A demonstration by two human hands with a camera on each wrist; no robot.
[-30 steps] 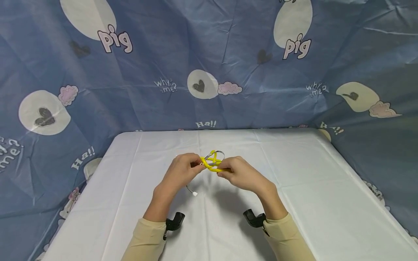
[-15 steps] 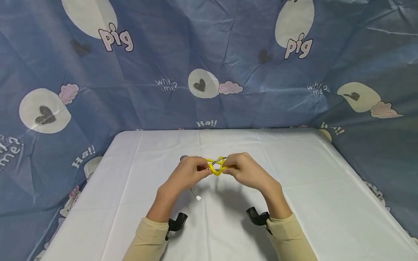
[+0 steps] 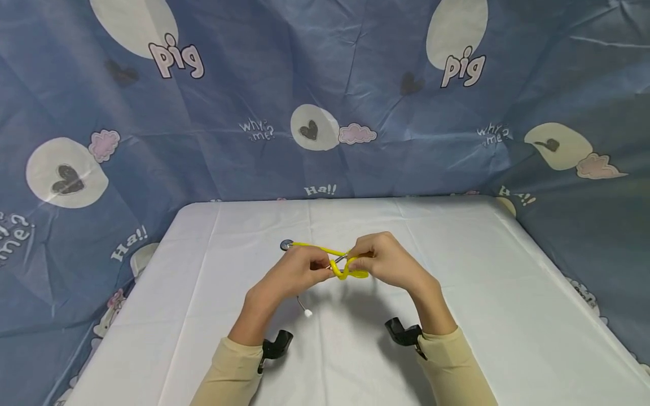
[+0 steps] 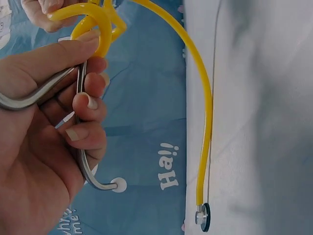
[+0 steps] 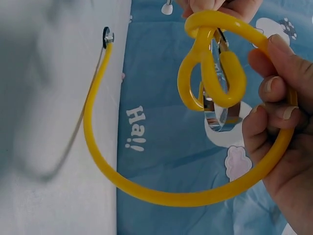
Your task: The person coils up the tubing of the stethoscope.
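Observation:
Both hands hold a stethoscope [image 3: 316,247] with yellow tubing above the table. My left hand [image 3: 294,270] pinches its metal ear tubes [image 4: 80,83] close to where the tubing starts, thumb on top. A white eartip [image 3: 308,313] hangs below that hand. My right hand [image 3: 391,262] grips the yellow tube [image 5: 181,198], fingers curled round it. Between the hands the tubing is looped round the metal part, with a shiny spring band [image 5: 220,120] showing among the loops. From there the free length arcs out to the round chest piece [image 3: 286,245], beyond the left hand.
A white cloth covers the table [image 3: 482,316]. Behind and at the sides hangs a blue printed curtain [image 3: 325,73]. A black camera mount sits on each wrist, the left mount [image 3: 278,345] and the right mount [image 3: 403,332].
The right hand has moved a little right and changed its hold on the tubing. The loops have turned and drawn together, and the chest piece has come into sight beyond the left hand.

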